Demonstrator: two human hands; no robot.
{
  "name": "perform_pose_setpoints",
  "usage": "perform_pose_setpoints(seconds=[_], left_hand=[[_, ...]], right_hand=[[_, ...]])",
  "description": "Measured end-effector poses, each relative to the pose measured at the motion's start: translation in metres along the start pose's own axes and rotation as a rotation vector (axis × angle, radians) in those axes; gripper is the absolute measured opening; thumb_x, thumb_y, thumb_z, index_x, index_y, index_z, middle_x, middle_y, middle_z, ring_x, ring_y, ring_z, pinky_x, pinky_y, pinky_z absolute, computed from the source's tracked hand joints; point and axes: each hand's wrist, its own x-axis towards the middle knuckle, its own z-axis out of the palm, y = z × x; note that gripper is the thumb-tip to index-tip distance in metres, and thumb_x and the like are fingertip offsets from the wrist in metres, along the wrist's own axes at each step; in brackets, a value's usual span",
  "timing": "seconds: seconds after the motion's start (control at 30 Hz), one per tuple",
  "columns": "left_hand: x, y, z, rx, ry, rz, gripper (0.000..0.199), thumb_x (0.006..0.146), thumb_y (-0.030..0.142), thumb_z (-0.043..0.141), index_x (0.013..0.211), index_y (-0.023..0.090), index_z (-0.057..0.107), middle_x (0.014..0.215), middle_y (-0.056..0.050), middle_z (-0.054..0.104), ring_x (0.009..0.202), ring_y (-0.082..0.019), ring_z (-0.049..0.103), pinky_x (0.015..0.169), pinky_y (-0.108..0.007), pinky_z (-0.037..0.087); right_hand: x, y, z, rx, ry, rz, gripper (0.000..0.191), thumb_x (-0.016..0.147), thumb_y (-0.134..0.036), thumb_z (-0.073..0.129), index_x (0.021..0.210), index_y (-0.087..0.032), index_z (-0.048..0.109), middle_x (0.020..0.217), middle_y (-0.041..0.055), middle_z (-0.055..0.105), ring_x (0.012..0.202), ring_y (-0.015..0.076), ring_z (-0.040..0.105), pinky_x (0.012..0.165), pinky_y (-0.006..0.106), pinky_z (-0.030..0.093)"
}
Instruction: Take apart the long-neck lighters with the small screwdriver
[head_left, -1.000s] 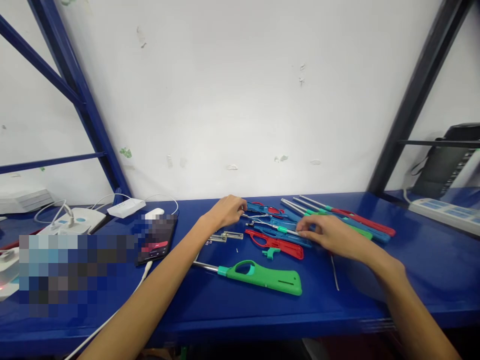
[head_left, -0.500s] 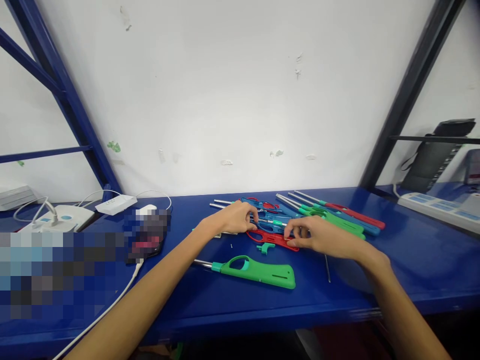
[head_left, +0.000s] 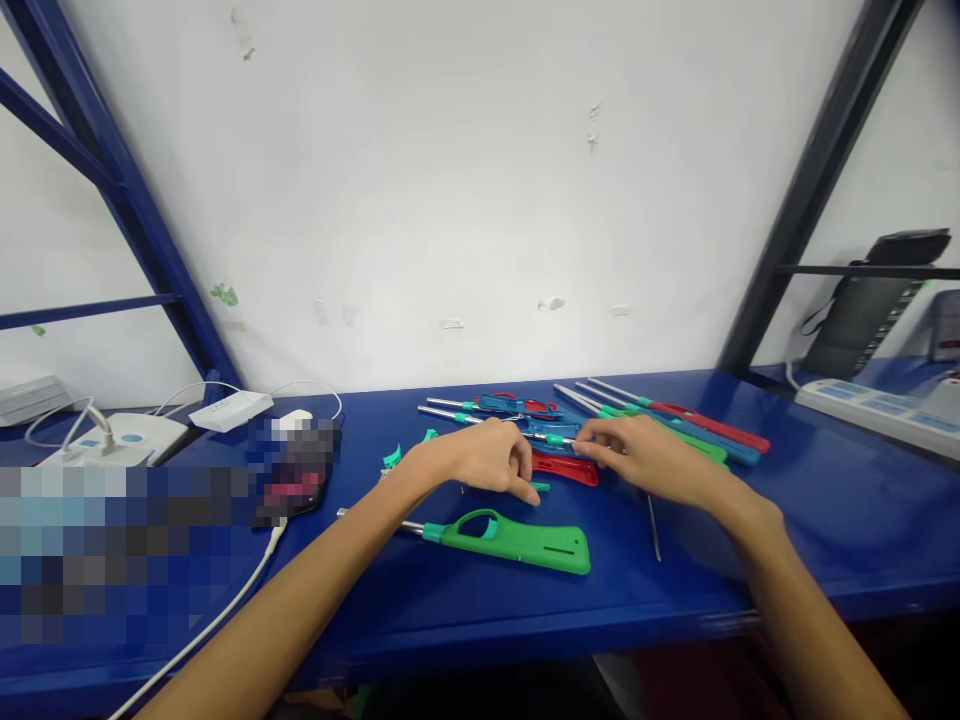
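My left hand [head_left: 495, 458] hangs over the table with curled fingers and the thumb apart from them. Its thumb is at a small teal trigger piece [head_left: 543, 487], mostly hidden behind it. The fingers of my right hand [head_left: 641, 448] are closed at the end of a lighter's metal tube with a teal collar [head_left: 555, 439]. A red lighter shell [head_left: 566, 470] lies just below that tube, and blue lighter shells [head_left: 517, 405] lie behind. In front of both hands rests a green long-necked lighter [head_left: 517, 540].
Several finished-looking lighters [head_left: 712, 425] lie at the right back. A thin metal rod [head_left: 654, 528] is beside my right wrist. Small teal pieces [head_left: 392, 458] sit beyond my left forearm. A phone [head_left: 300, 480], a white cable [head_left: 247, 585] and a power strip [head_left: 885, 415] flank the work area.
My left hand has come off the lighter parts and moved nearer, down to the teal trigger piece. My right hand has shifted slightly up and away from the red shell.
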Motion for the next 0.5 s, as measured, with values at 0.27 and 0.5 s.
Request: perform_pose_setpoints(seconds=[0.27, 0.5], left_hand=[[-0.006, -0.019, -0.022, 0.079, -0.114, -0.187, 0.02, 0.073, 0.032, 0.084, 0.083, 0.017, 0.075, 0.079, -0.005, 0.077, 0.076, -0.022, 0.069, 0.065, -0.031, 0.048], [-0.017, -0.045, -0.044, 0.133, -0.293, -0.345, 0.026, 0.096, 0.033, 0.07, 0.114, 0.016, 0.068, 0.11, -0.007, 0.072, 0.092, -0.021, 0.07, 0.083, -0.04, 0.059]], right_hand=[[0.003, -0.002, 0.001, -0.029, 0.118, -0.043, 0.026, 0.098, -0.045, 0.058, 0.096, -0.027, 0.076, 0.093, 0.003, 0.077, 0.083, 0.0235, 0.068, 0.074, 0.034, 0.047], [0.0, 0.01, -0.003, -0.113, 0.241, -0.039, 0.037, 0.103, -0.048, 0.046, 0.104, -0.023, 0.074, 0.11, 0.0111, 0.075, 0.104, 0.0312, 0.065, 0.087, 0.044, 0.049]])
